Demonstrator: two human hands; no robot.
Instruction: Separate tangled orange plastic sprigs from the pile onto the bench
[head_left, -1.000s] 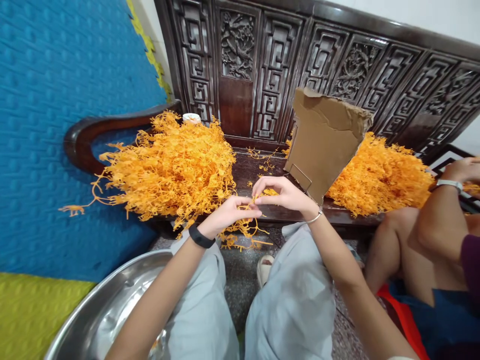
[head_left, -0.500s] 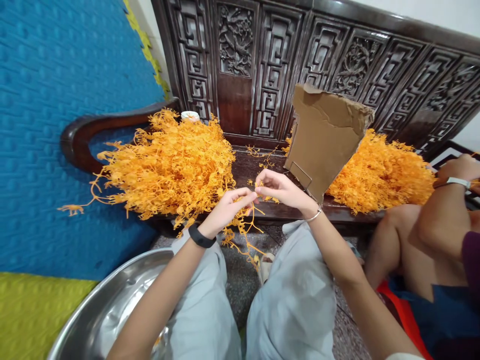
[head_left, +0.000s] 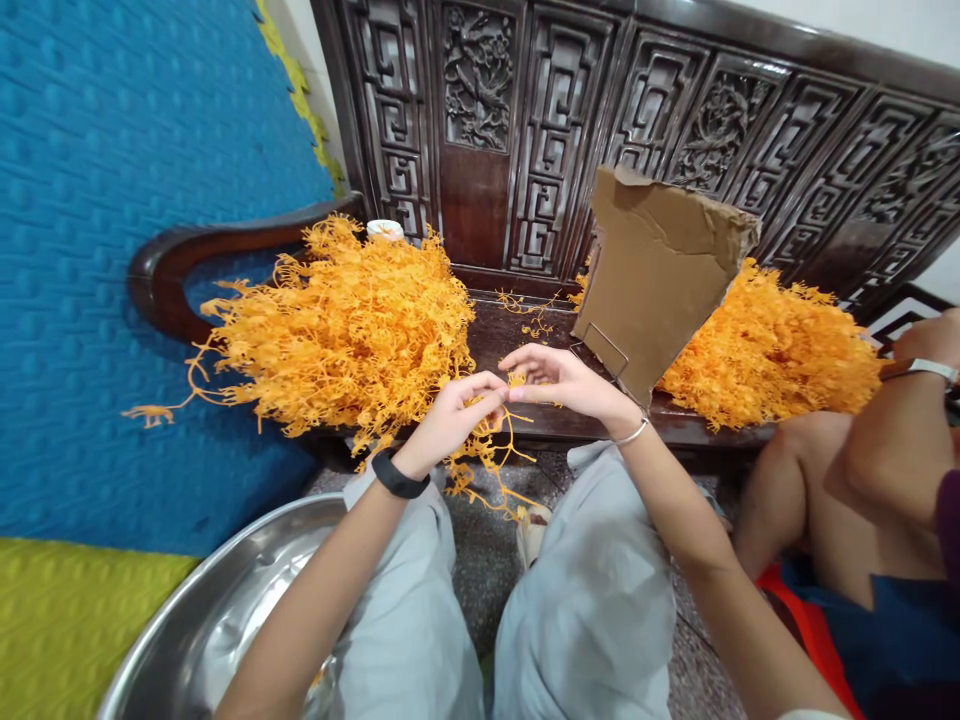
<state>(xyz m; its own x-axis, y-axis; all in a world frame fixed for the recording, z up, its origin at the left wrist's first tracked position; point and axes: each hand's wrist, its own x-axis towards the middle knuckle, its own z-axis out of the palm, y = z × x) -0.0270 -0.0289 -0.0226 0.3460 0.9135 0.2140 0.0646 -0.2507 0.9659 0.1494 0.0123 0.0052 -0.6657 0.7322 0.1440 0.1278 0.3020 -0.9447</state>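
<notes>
In the head view, the person's left hand [head_left: 454, 412] and right hand [head_left: 571, 387] meet at the fingertips above the front edge of a dark wooden bench [head_left: 495, 340]. The left thumb and fingers are pinched on an orange branching sprig [head_left: 491, 468], whose stems hang below that hand, in front of the bench and above the floor. The right fingers curve over, parted from the thumb, and a small orange piece [head_left: 517, 380] shows between them; whether they grip it cannot be told. A black wristband [head_left: 400, 474] circles the left wrist, a thin bracelet [head_left: 632, 433] the right.

Left of the hands, a large orange heap [head_left: 352, 340] of similar sprigs lies on the bench, with a white cylindrical object [head_left: 385, 229] behind it. Right of the hands, a cardboard sheet [head_left: 660, 270] leans beside a wire frame [head_left: 604, 348], partly hiding a second orange heap [head_left: 776, 350]. A metal basin [head_left: 214, 572] stands by the person's left leg. At far right, another person's bent arm [head_left: 892, 440] is visible.
</notes>
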